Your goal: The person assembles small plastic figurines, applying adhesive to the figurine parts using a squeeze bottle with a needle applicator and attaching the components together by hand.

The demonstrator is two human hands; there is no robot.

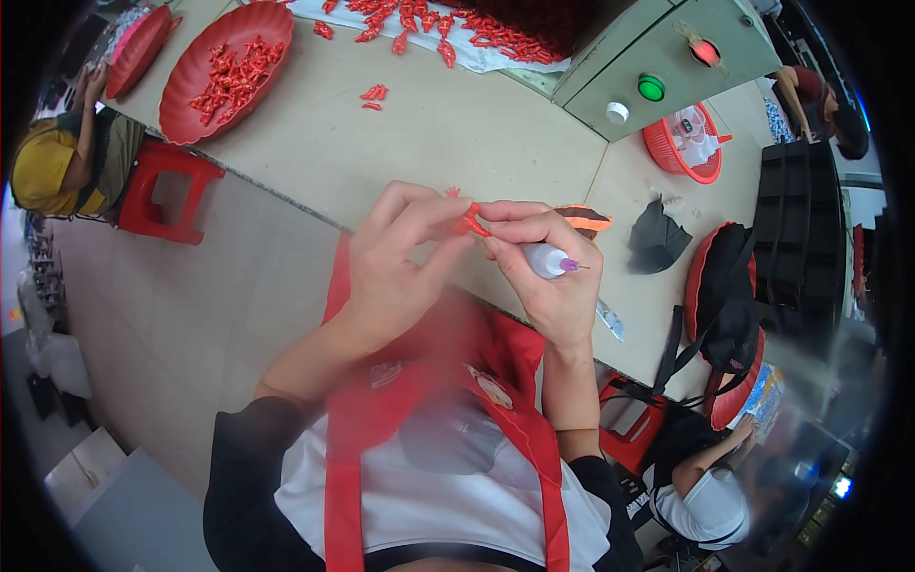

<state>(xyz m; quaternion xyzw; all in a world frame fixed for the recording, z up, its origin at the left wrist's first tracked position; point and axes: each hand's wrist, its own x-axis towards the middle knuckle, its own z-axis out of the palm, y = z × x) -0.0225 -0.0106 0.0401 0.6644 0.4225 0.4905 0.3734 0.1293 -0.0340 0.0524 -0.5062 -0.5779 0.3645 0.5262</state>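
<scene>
Above the table edge, my left hand (393, 257) pinches a small red moulded piece (474, 221) between thumb and fingers. My right hand (555, 286) meets it from the other side, its thumb and forefinger closed on the same piece. Tucked in the right hand's curled fingers is a white needle-tip squeeze bottle (545, 259), its purple tip pointing right. The red piece is partly hidden by fingertips, so its exact kind cannot be made out. Several similar loose red pieces (374, 93) lie on the table beyond my hands.
At the far left sits a red scalloped tray (172, 114) of red pieces. More pieces lie on a white cloth (486, 57) before a green control box (658, 71). A red basket (658, 143), black scrap (658, 236) and black bag (729, 315) are rightward. Other people work on both sides.
</scene>
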